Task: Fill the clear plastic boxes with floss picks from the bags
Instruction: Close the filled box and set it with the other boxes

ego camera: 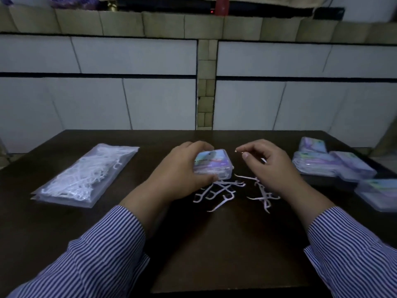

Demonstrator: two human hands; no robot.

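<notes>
My left hand (182, 171) grips a clear plastic box (214, 163) with a colourful label, holding it tilted just above the dark table (214, 244); its lid looks closed. My right hand (269, 166) hovers just right of the box with fingers loosely curled; a floss pick seems to lie among them, but I cannot tell for sure. Loose white floss picks (223, 190) lie scattered on the table below both hands. A clear bag of floss picks (86, 175) lies at the left.
Several clear labelled boxes (328, 162) are stacked at the table's right side, with one more (378, 193) near the right edge. A tiled white wall stands right behind the table's far edge. Striped sleeves cover both forearms.
</notes>
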